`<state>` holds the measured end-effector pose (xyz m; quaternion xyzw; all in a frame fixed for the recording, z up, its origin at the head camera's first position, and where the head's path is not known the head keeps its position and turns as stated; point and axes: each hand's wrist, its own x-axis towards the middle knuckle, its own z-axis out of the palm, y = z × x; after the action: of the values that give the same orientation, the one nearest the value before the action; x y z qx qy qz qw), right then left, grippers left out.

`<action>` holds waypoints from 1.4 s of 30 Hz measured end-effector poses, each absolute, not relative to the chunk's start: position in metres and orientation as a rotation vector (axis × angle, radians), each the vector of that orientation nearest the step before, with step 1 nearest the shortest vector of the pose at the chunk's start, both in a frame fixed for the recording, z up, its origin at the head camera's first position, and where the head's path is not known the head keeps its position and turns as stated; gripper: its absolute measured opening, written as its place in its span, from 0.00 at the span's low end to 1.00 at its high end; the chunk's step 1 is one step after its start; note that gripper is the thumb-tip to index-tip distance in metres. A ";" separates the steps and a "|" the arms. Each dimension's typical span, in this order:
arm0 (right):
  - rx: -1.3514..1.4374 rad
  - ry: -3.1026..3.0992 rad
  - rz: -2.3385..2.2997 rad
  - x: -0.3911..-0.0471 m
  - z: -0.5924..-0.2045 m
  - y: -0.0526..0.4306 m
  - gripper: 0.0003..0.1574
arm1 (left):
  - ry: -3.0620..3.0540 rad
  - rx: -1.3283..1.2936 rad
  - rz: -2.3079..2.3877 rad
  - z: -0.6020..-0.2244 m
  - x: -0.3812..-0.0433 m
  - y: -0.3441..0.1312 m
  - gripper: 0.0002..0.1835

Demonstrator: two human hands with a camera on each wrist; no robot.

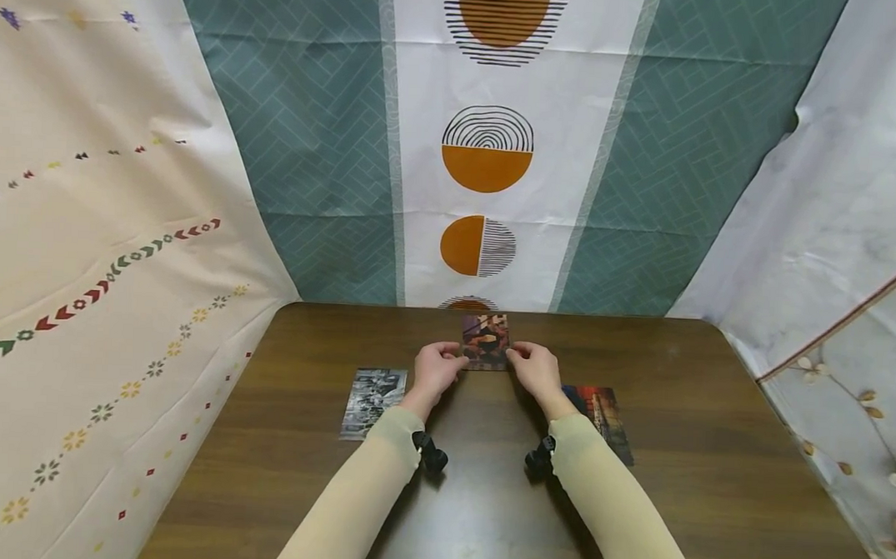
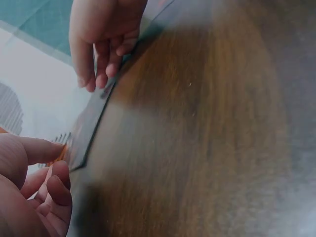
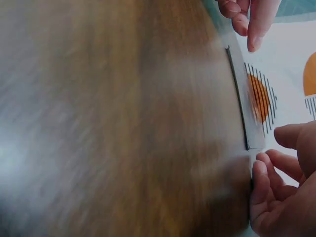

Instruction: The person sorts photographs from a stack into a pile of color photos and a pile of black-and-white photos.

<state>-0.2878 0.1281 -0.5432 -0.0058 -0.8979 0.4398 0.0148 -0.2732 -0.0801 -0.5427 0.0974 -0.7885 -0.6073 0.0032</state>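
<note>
A picture card (image 1: 486, 341) in dark purple and orange is near the far edge of the wooden table. Seen in the head view, my left hand (image 1: 436, 369) pinches its left edge, thumb at the lower corner. On the opposite edge my right hand (image 1: 536, 372) grips it the same way. Both wrist views show the card as a thin, glossy strip at a low angle. Whether its underside touches the table I cannot tell. A black-and-white picture card (image 1: 373, 400) lies beside my left forearm. A red and dark-blue picture card (image 1: 605, 416) is partly hidden behind my right forearm.
The brown wooden table (image 1: 259, 488) ends just behind the held card. A hanging cloth (image 1: 334, 141) with orange circles rises there. Patterned cloth (image 1: 81, 255) hangs at the left, and floral cloth (image 1: 855, 247) at the right.
</note>
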 end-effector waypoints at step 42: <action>-0.213 -2.861 1.373 -0.298 -0.544 0.121 0.29 | -2.493 0.376 -2.060 -0.547 -0.288 -0.078 0.23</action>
<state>-0.2983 0.1209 -0.5441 -0.0671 -0.8994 0.4316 -0.0195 -0.2882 -0.0784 -0.5470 0.1153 -0.7645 -0.6316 -0.0571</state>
